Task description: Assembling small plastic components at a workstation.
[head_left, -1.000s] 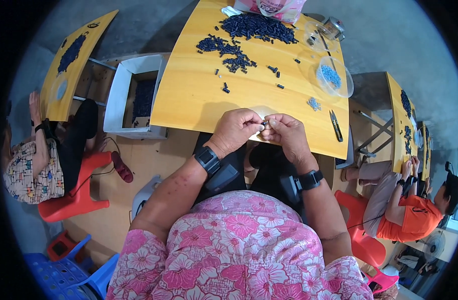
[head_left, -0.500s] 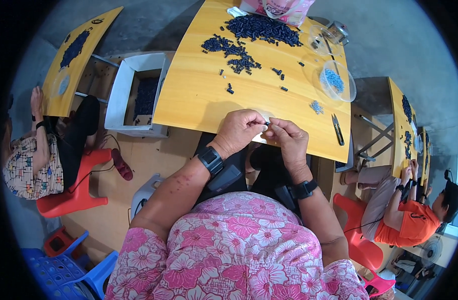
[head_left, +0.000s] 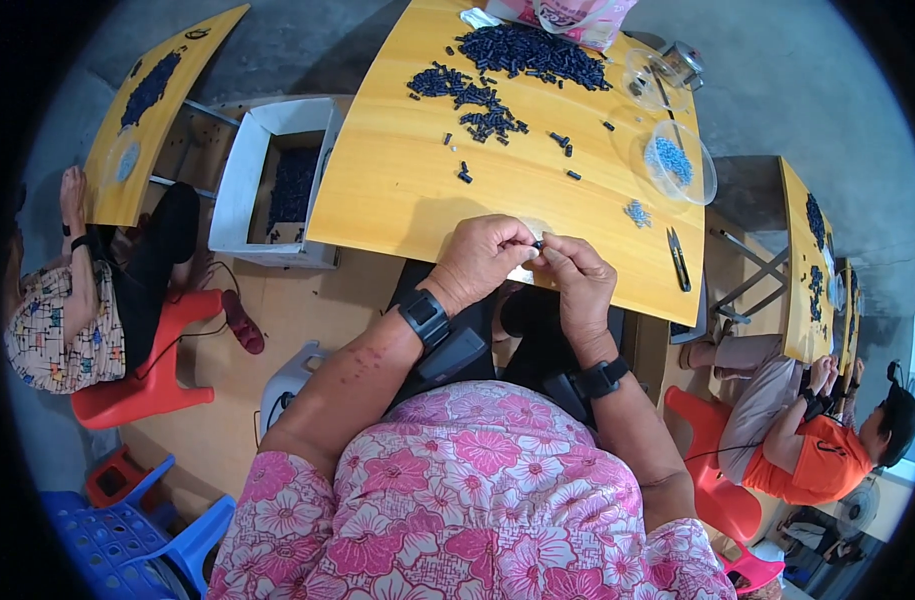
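Note:
My left hand [head_left: 487, 258] and my right hand [head_left: 578, 277] meet above the table's near edge, fingertips pinched together. Between them sits a small dark cylindrical piece [head_left: 538, 245], mostly hidden by the fingers. Both hands appear closed on it. Farther up the table lies a big heap of the same dark pieces [head_left: 532, 57], with a looser spread [head_left: 467, 98] in front and a few strays [head_left: 464, 172] nearer me. To the right, a clear round tub [head_left: 671, 165] holds small light-blue parts, and a little pile of such parts [head_left: 636, 213] rests on the wood beside it.
Black thread snips [head_left: 678, 259] lie near the yellow table's [head_left: 377, 190] right edge. Behind the tub are another clear container [head_left: 645, 80], a metal tin [head_left: 683, 66] and a pink bag [head_left: 577, 18]. A white box [head_left: 239, 200] stands left. Other people sit at side tables.
Both hands stay pinched together in nearly the same place, with only slight finger movement. The view has shifted a little; the things on the table look unmoved.

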Demonstrator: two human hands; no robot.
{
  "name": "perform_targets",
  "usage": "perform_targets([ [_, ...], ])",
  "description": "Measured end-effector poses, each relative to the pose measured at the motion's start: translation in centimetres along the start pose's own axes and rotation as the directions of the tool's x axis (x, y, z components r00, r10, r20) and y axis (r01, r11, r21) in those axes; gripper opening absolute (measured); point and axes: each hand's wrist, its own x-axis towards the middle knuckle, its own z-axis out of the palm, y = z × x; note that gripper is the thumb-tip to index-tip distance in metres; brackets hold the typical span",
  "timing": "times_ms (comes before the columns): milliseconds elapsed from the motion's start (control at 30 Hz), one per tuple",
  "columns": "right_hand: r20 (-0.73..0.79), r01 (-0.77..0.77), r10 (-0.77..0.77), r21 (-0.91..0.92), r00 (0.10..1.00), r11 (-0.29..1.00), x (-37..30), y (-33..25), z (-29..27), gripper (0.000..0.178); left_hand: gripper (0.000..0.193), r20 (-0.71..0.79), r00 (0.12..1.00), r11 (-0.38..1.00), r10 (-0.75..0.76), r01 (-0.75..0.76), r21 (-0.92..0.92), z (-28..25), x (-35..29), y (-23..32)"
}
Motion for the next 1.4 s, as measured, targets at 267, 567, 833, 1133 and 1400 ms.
perform_targets([
  [267, 0.015, -0.171, 0.170, 0.021, 0.985, 0.985, 0.5, -0.2, -0.1, 0.015, 0.008, -0.053, 0.998, 0.996, 0.037, -0.041, -0.077, 0.6, 0.0, -0.5],
  [567, 0.045, -0.178, 0.176, 0.028, 0.983, 0.984, 0.7, -0.1, -0.3, 0.014, 0.004, 0.027, 0.999, 0.999, 0.033, -0.032, -0.028, 0.2, 0.0, -0.2],
  [833, 0.054, -0.218, 0.214, 0.074, 0.975, 0.973, 0.8, -0.4, -0.2, 0.013, 0.004, 0.040, 0.999, 1.000, 0.031, -0.031, 0.000, -0.2, 0.1, 0.4],
  [1133, -0.050, -0.063, 0.065, 0.031, 0.997, 0.998, 0.0, 0.8, 0.3, 0.010, 0.006, 0.034, 0.999, 0.998, -0.024, 0.026, -0.063, 0.1, 0.0, 0.7],
  [1400, -0.034, -0.110, 0.112, 0.041, 0.993, 0.993, 0.4, 1.0, -0.1, 0.011, 0.007, 0.045, 0.998, 0.993, -0.034, 0.039, -0.108, -0.2, 0.0, 0.9],
])
